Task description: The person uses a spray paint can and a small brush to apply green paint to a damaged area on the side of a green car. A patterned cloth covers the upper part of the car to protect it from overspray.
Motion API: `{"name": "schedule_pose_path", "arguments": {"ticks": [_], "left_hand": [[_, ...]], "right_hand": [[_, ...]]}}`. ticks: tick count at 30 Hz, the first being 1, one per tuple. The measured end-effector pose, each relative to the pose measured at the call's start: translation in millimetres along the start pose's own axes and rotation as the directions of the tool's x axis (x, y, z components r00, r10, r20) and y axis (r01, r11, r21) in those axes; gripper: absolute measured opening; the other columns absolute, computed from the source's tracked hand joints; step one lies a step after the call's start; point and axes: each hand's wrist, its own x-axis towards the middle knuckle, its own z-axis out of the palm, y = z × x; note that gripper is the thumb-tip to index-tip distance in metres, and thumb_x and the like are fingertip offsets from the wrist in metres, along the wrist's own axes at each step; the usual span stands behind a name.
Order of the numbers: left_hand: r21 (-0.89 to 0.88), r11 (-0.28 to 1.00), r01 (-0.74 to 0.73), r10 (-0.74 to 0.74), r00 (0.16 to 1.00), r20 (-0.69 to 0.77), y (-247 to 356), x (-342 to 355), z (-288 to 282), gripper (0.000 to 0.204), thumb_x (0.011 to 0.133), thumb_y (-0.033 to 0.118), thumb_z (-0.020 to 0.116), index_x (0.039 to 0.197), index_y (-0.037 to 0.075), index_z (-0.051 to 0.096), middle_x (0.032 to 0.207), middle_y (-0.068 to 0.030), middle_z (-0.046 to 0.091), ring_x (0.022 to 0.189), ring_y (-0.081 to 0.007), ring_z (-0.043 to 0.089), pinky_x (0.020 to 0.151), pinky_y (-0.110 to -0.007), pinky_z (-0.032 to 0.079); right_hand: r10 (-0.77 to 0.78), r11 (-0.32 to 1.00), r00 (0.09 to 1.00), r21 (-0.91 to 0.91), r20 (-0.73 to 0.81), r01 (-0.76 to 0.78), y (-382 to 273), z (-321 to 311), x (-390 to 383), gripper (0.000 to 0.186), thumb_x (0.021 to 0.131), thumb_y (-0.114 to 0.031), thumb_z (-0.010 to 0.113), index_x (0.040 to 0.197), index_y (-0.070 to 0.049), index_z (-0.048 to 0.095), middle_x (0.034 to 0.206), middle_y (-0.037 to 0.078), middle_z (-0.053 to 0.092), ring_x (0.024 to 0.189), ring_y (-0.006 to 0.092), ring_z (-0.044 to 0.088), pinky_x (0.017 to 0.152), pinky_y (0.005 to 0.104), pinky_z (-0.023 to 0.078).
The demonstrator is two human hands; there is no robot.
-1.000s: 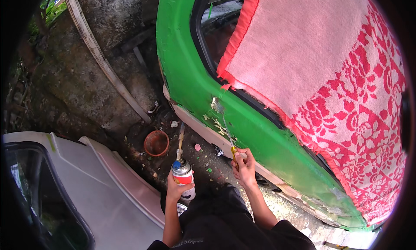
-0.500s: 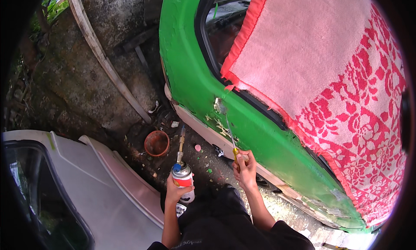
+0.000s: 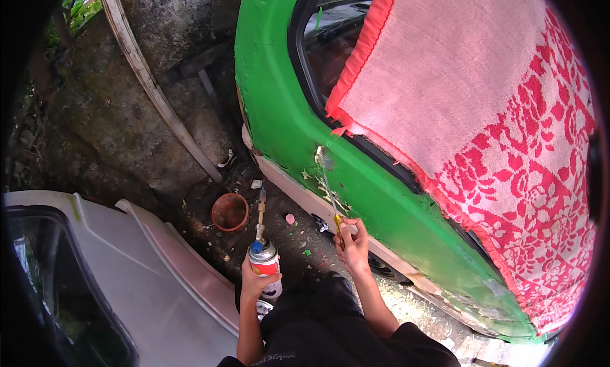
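At the left, the left hand (image 3: 256, 280) is gripping a metal can (image 3: 265, 269), its fingers and thumb closing around the body; a torch nozzle (image 3: 261, 209) is pointing up from the can, but whether a flame is burning, I cannot tell; further right, the work seems to be standing at an early stage; on the side of the green car (image 3: 279, 100), only an upper pale patch (image 3: 319, 156) and a ragged lower patch (image 3: 330, 197) are showing without green coat, while most of the panel is keeping its colour and is probably remaining to be stripped; the right hand (image 3: 353, 246) is holding a yellow-handled tool (image 3: 337, 223), thumb and fingers pinching on the handle; its thin shaft is reaching toward the upper patch, though I cannot tell if the tip is touching; the car is standing ahead and to the right, partly lying under a pink-and-red cloth (image 3: 445, 68); its green surface is looking glossy, with pale shreds curling at the lower patch, and is showing worn pale spots toward the right end.
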Motion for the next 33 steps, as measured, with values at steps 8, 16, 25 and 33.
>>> {"name": "schedule_pose_path", "arguments": {"ticks": [8, 16, 25, 33], "left_hand": [[0.004, 1.000, 0.003, -0.002, 1.000, -0.031, -7.6, 2.9, -10.7, 0.068, 0.061, -0.003, 0.088, 0.122, 0.003, 0.057, 0.107, -0.0114, 0.073, 0.090, -0.0185, 0.071, 0.082, -0.035, 0.060], [-0.003, 1.000, -0.005, 0.005, 1.000, -0.009, -11.0, 1.6, -6.1, 0.066, 0.061, -0.005, 0.084, 0.121, 0.001, 0.059, 0.108, -0.0124, 0.072, 0.089, -0.0194, 0.072, 0.080, -0.035, 0.060], [-0.018, 1.000, 0.002, -0.001, 1.000, 0.006, -2.2, 3.8, -4.8, 0.068, 0.060, -0.006, 0.084, 0.123, 0.001, 0.058, 0.109, -0.0138, 0.072, 0.089, -0.0212, 0.072, 0.080, -0.037, 0.060], [0.012, 1.000, -0.022, 0.022, 0.999, 0.043, 3.4, 16.5, -12.1, 0.070, 0.060, -0.005, 0.085, 0.124, 0.001, 0.057, 0.110, -0.0143, 0.072, 0.090, -0.0219, 0.072, 0.080, -0.037, 0.061]], "right_hand": [[-0.001, 1.000, 1.000, 0.001, -0.007, 0.001, -7.9, 3.3, -1.8, 0.015, 0.109, -0.025, 0.056, 0.119, -0.016, 0.049, 0.068, 0.004, 0.053, 0.040, 0.0051, 0.034, 0.036, 0.0229, 0.021], [0.040, 0.998, 0.999, 0.057, 0.004, -0.040, -3.6, 3.2, -3.0, 0.015, 0.109, -0.027, 0.056, 0.118, -0.017, 0.049, 0.072, 0.005, 0.053, 0.041, 0.0049, 0.033, 0.037, 0.0225, 0.022], [0.051, 0.997, 0.998, 0.056, -0.026, -0.049, -9.3, 1.4, -5.2, 0.016, 0.109, -0.026, 0.056, 0.119, -0.016, 0.049, 0.071, 0.004, 0.053, 0.041, 0.0050, 0.034, 0.037, 0.0224, 0.022], [0.067, 0.987, 0.998, 0.143, 0.016, -0.068, -10.2, 0.2, -5.9, 0.017, 0.109, -0.024, 0.055, 0.121, -0.015, 0.048, 0.069, 0.004, 0.052, 0.041, 0.0055, 0.033, 0.036, 0.0236, 0.024]]}}
